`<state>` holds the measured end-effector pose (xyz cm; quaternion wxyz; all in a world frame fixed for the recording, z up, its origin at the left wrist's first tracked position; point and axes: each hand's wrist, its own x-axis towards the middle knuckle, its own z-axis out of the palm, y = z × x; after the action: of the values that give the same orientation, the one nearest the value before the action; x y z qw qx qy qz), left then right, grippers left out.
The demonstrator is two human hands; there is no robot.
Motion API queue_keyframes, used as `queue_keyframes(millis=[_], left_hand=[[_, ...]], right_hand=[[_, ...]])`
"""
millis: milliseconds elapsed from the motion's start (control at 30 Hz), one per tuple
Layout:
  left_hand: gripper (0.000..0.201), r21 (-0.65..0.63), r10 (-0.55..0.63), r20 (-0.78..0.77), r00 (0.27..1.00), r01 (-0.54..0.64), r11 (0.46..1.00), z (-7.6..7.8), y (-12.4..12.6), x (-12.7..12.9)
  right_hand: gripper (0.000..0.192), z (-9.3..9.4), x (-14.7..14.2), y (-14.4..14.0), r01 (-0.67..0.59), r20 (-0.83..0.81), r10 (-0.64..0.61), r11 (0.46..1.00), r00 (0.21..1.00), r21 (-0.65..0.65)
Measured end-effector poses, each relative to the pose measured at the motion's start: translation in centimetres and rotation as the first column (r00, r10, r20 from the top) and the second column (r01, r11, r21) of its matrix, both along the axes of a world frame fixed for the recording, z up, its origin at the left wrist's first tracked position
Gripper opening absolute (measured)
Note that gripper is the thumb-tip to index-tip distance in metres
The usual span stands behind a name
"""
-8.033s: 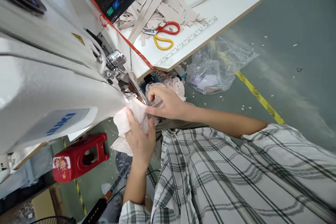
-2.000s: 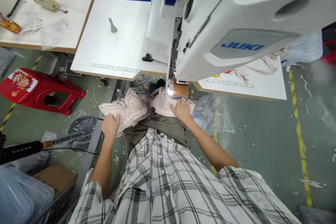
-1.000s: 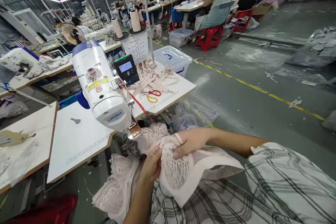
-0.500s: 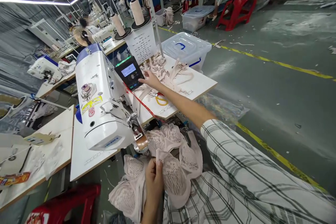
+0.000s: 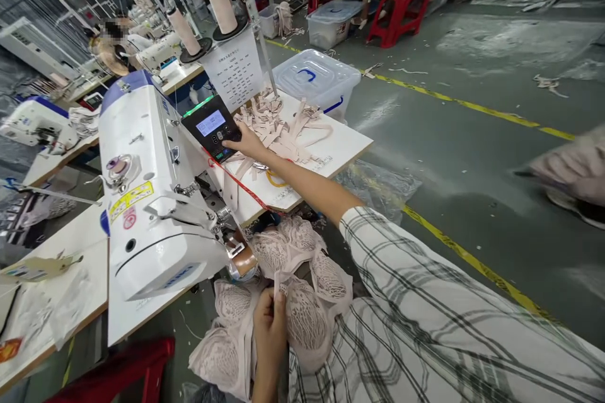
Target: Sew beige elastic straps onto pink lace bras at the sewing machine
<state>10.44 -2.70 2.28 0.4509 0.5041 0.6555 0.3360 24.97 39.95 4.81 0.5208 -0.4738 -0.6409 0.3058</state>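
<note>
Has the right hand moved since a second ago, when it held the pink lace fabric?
Yes. The right hand has left the pink lace fabric and reached up to the black control panel on the white sewing machine.

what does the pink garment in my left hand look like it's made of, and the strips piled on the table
The pink garment in the left hand looks like soft matte lace, with an openwork pattern. The strips look like flat woven tape or elastic, beige and matte; which of the two is unclear.
</note>
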Motion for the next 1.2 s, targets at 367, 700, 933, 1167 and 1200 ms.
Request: queue_keyframes(millis=[367, 700, 933, 1167, 1200], left_hand=[[0.045, 0.019, 0.023, -0.027, 0.999, -0.022, 1.0, -1.1, -1.3, -1.3], [0.045, 0.081, 0.021, -0.036, 0.999, -0.018, 0.997, -0.8, -2.6, -1.0], [0.047, 0.252, 0.203, -0.207, 0.957, -0.149, 0.956, -0.2, -2.4, -3.9], [0.055, 0.195, -0.578, -0.17, 0.798, 0.602, 0.775, 2.7, -0.1, -1.0], [0.047, 0.137, -0.631, -0.155, 0.76, 0.649, 0.749, 2.7, 0.1, -0.2]], right_hand=[[0.038, -5.8, 7.3, -1.7, 0.064, 0.668, -0.012, 0.996, 0.744, -0.054], [0.037, 1.0, 8.0, -4.8, -0.018, 0.807, 0.085, 0.996, 0.584, -0.092], [0.042, 5.3, 8.4, -18.9, -0.309, 0.753, 0.515, 0.855, 0.41, -0.416], [0.042, 4.2, 3.8, -32.9, -0.758, 0.419, 0.882, 0.118, -0.217, -0.641], [0.044, 4.2, 3.6, -32.6, -0.77, 0.469, 0.871, 0.196, -0.149, -0.608]])
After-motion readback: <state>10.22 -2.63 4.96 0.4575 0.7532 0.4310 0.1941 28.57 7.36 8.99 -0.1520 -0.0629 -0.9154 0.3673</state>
